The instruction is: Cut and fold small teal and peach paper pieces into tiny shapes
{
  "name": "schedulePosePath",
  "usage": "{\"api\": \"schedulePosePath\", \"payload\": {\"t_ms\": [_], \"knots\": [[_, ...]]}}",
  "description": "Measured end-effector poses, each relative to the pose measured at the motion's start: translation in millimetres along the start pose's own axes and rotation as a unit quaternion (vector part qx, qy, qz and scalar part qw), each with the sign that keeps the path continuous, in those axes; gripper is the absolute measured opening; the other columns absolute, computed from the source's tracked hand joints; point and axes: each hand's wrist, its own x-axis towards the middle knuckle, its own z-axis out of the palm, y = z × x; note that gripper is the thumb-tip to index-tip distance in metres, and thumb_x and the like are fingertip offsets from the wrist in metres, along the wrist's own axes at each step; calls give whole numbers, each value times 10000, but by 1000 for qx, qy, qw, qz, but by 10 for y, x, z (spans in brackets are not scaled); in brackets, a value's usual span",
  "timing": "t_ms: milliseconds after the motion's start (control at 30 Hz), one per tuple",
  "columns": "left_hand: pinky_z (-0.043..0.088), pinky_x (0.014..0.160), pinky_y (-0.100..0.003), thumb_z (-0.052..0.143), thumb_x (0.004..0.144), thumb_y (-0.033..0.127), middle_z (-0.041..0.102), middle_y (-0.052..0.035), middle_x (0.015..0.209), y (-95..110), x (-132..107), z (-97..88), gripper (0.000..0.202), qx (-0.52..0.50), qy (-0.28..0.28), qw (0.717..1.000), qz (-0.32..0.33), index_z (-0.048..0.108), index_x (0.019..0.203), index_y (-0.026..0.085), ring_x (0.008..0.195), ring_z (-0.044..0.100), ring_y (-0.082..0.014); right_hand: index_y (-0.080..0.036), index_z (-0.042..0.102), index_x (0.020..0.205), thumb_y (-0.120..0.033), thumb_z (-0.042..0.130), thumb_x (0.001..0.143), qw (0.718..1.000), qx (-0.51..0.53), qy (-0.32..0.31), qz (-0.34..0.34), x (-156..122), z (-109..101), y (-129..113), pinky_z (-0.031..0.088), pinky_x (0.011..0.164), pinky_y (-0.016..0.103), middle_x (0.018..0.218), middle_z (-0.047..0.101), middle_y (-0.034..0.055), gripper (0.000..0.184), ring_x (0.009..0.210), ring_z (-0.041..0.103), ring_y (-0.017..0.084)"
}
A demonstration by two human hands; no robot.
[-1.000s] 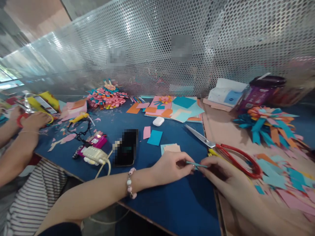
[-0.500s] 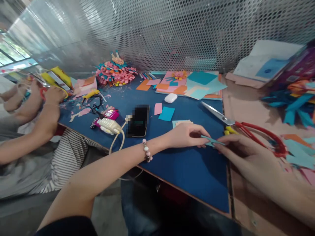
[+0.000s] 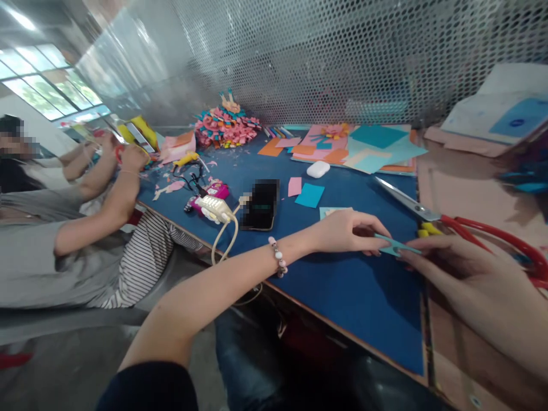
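A small light-blue piece of paper (image 3: 396, 245) is pinched between my two hands above the blue tabletop (image 3: 359, 302). My left hand (image 3: 349, 231), with a beaded bracelet at the wrist, grips its left end between thumb and fingers. At the other end, my right hand (image 3: 462, 271) pinches it with thumb and forefinger. Large red-handled scissors (image 3: 406, 200) lie just beyond my right hand, over a yellow object (image 3: 428, 229) that is partly hidden. Behind my left hand lie pale paper pieces (image 3: 334, 211), partly covered. Farther back are a blue square (image 3: 310, 195) and a pink paper piece (image 3: 295, 186).
A phone (image 3: 260, 205) with a cable lies left of my hand, near a purple and white gadget (image 3: 212, 200). At the back are a white case (image 3: 318, 169), coloured paper sheets (image 3: 377, 137) and a heap of paper pieces (image 3: 226, 125). A co-worker's hands (image 3: 132, 157) hold scissors at left.
The view has swung left, so everything sits farther right in the picture. Both my hands keep their pinch on the light-blue paper, with little visible change.
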Motion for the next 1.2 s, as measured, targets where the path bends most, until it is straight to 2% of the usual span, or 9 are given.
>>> {"api": "schedulePosePath", "payload": {"t_ms": [133, 267, 433, 600, 867, 1100, 1200], "knots": [[527, 703, -254, 574, 817, 276, 639, -52, 780, -16, 5, 2, 201, -7, 3, 1000, -9, 591, 946, 122, 703, 639, -112, -257, 642, 821, -625, 519, 733, 1000, -24, -8, 2, 18, 17, 126, 488, 636, 315, 788, 702, 37, 399, 703, 643, 193], [528, 712, -252, 571, 818, 291, 632, -42, 788, -11, 3, 8, 218, -2, 0, 1000, -12, 589, 962, 128, 706, 634, -106, -280, 646, 839, -697, 504, 664, 1000, -15, 3, 14, 36, 63, 283, 503, 635, 344, 820, 703, 7, 475, 731, 660, 229], [532, 700, -244, 574, 808, 295, 627, -41, 773, -3, 5, 16, 225, -2, 8, 1000, -12, 590, 954, 124, 693, 628, -104, -300, 625, 874, -668, 536, 649, 1000, -5, -7, 29, 45, 91, 360, 510, 658, 341, 871, 688, -13, 441, 787, 654, 233], [534, 714, -253, 584, 802, 298, 625, -31, 763, -14, 9, 22, 232, -16, 13, 999, -35, 601, 967, 135, 672, 625, -96, -281, 627, 860, -624, 539, 646, 999, 14, -21, 47, 60, 74, 280, 513, 674, 346, 860, 685, 8, 414, 786, 647, 237], [524, 747, -261, 586, 807, 278, 626, -22, 755, -8, -1, 25, 201, -33, 20, 998, -45, 600, 948, 136, 672, 625, -84, -232, 645, 767, -537, 581, 611, 996, 77, -9, 44, 108, 73, 62, 526, 647, 308, 798, 686, 52, 349, 760, 651, 229], [533, 641, -255, 565, 818, 246, 624, -41, 741, 12, 22, 9, 152, -65, 6, 998, -25, 575, 883, 109, 616, 614, -86, -220, 645, 784, -543, 595, 635, 997, 64, 8, 48, 68, 78, 41, 494, 572, 291, 736, 660, 44, 359, 664, 624, 202], [538, 643, -259, 562, 819, 246, 626, -53, 755, 15, 16, 3, 162, -54, 4, 998, -23, 579, 884, 98, 631, 618, -92, -217, 631, 816, -499, 622, 678, 994, 99, 1, 40, 61, 100, 73, 497, 607, 279, 737, 653, 30, 313, 664, 621, 179]]}}
